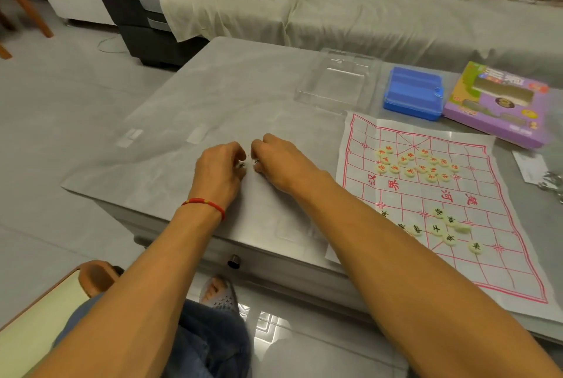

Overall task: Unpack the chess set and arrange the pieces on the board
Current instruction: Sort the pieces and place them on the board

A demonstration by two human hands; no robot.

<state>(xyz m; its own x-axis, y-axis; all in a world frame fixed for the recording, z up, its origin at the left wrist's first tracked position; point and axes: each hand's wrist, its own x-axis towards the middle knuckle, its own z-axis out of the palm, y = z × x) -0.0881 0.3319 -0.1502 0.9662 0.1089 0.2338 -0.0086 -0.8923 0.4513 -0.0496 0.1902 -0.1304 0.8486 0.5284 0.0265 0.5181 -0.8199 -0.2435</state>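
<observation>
A paper chess board [493,259] with red lines lies on the right of the grey table [231,85]. Several cream round pieces with red characters [417,164] cluster on its far half. Several with dark characters [447,228] lie scattered on its near half. My left hand [221,169] and my right hand [275,158] rest side by side on the table left of the board. Each hand's fingers are curled around small pieces, of which only a cream edge with a dark mark shows at the fingertips.
A clear plastic lid [335,79], a blue plastic tray [414,93] and a purple game box [499,103] stand along the table's far right. A covered sofa [365,9] runs behind. A card and metal bits [548,179] lie at the right edge.
</observation>
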